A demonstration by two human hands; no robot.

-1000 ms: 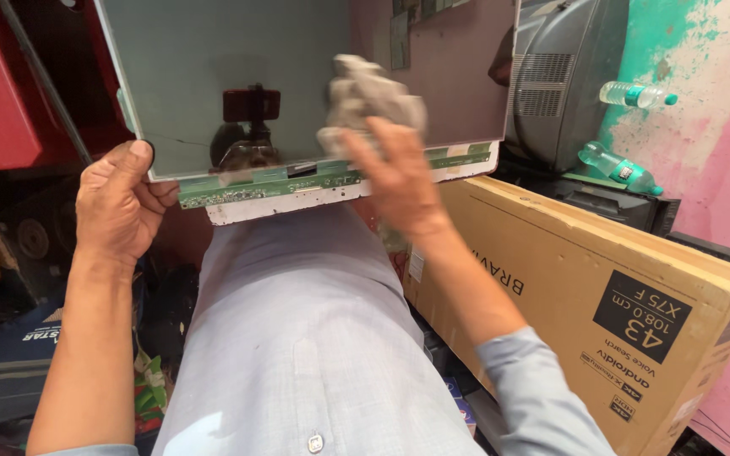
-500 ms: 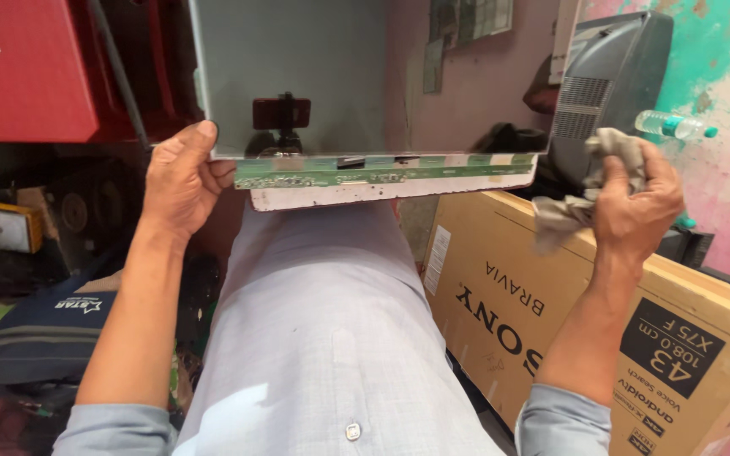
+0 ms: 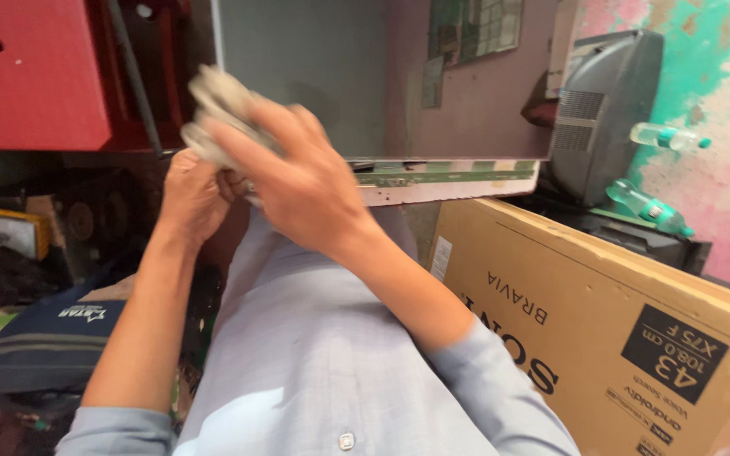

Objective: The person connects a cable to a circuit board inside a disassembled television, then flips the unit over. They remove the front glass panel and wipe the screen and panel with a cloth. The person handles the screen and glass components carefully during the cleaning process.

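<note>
Left hand [image 3: 189, 198] grips the lower left corner of a flat grey display panel [image 3: 314, 76] propped on the lap. Right hand [image 3: 302, 181] crosses over, clutching a crumpled grey cloth [image 3: 217, 105], blurred, pressed against the panel's left edge. Large brown cardboard box [image 3: 601, 329] stands rightward.
</note>
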